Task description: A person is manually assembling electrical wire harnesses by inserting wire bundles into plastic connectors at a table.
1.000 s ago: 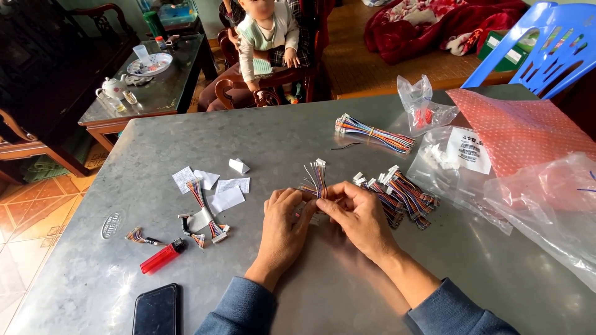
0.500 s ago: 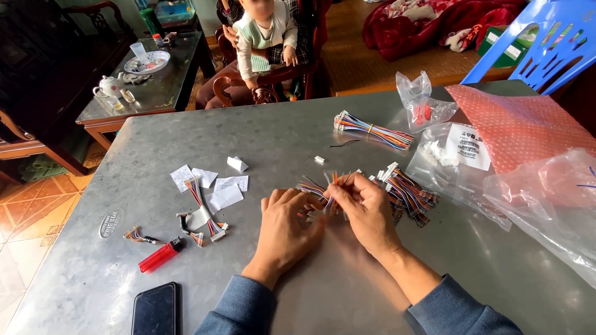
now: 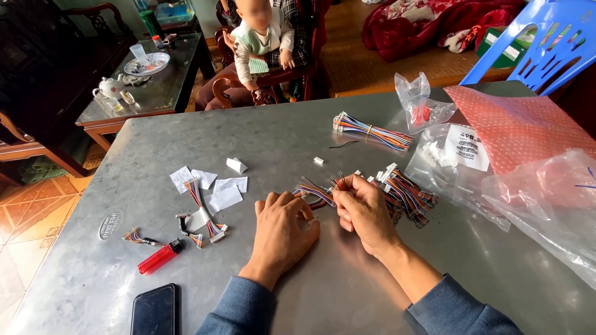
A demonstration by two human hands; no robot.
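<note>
My left hand (image 3: 282, 232) and my right hand (image 3: 363, 211) meet at the middle of a grey metal table (image 3: 279, 136). Both pinch a short multicoloured wire bundle (image 3: 313, 191); its bare ends fan out above my right fingers. Just right of my right hand lies a pile of wire harnesses with white connectors (image 3: 406, 192). A single small white connector (image 3: 318, 160) rests on the table beyond my hands. Farther back lies a tied bundle of coloured wires (image 3: 371, 130).
At the left are white paper scraps (image 3: 214, 186), finished wire pieces (image 3: 202, 217), a red lighter (image 3: 159, 257) and a black phone (image 3: 154, 309). Plastic bags (image 3: 462, 149) and pink bubble wrap (image 3: 518, 124) fill the right. A small child (image 3: 264, 37) sits on a chair beyond the table.
The white connector that sat on the upright wire bundle a second ago now lies on the table. My hands have lowered the bundle and spread its wires sideways.
</note>
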